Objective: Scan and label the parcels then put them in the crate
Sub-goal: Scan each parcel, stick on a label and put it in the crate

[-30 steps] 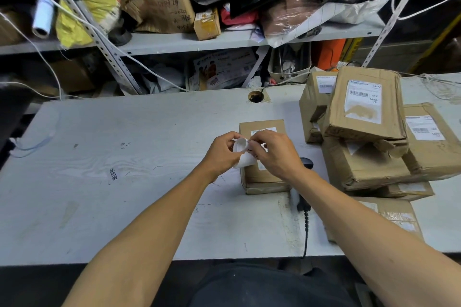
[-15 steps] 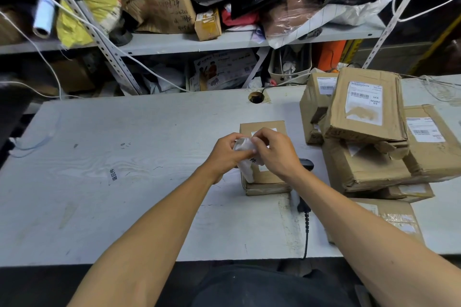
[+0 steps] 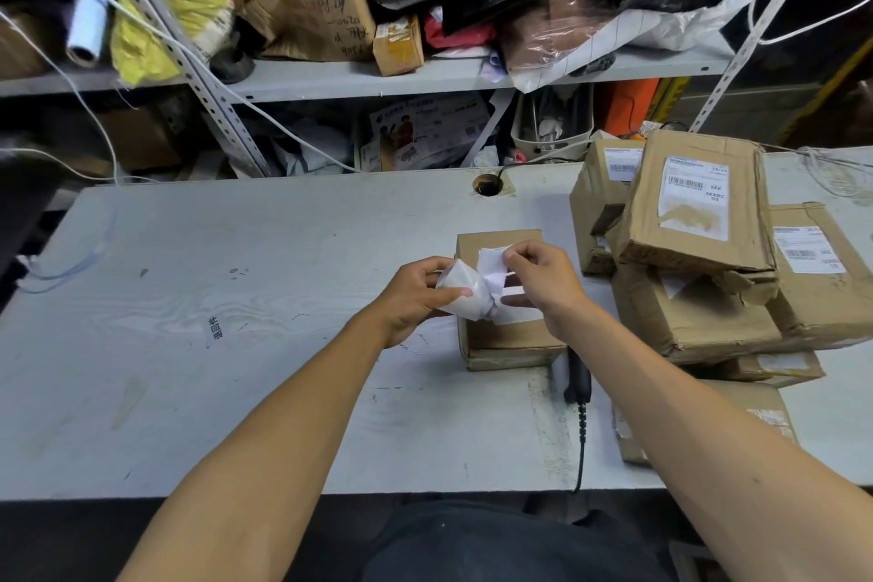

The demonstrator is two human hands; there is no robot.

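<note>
A small brown cardboard parcel [image 3: 500, 340] lies flat on the grey table [image 3: 236, 298] in front of me. Above it both hands work a white paper label. My left hand [image 3: 415, 293] grips the curled backing sheet [image 3: 460, 293]. My right hand [image 3: 543, 279] pinches the white label [image 3: 491, 265] at its top edge, with the two pieces partly pulled apart. A black handheld barcode scanner [image 3: 578, 380] lies on the table just right of the parcel, half hidden under my right forearm. No crate is in view.
A pile of several brown labelled parcels [image 3: 694, 222] fills the table's right side. The scanner's black cable [image 3: 582, 444] runs to the front edge. A cable hole [image 3: 487, 185] sits at the table's back. Cluttered metal shelves [image 3: 425, 76] stand behind.
The hands have moved slightly apart. The label has separated further from the backing sheet, which now curls in my left hand. The parcel has not moved.
</note>
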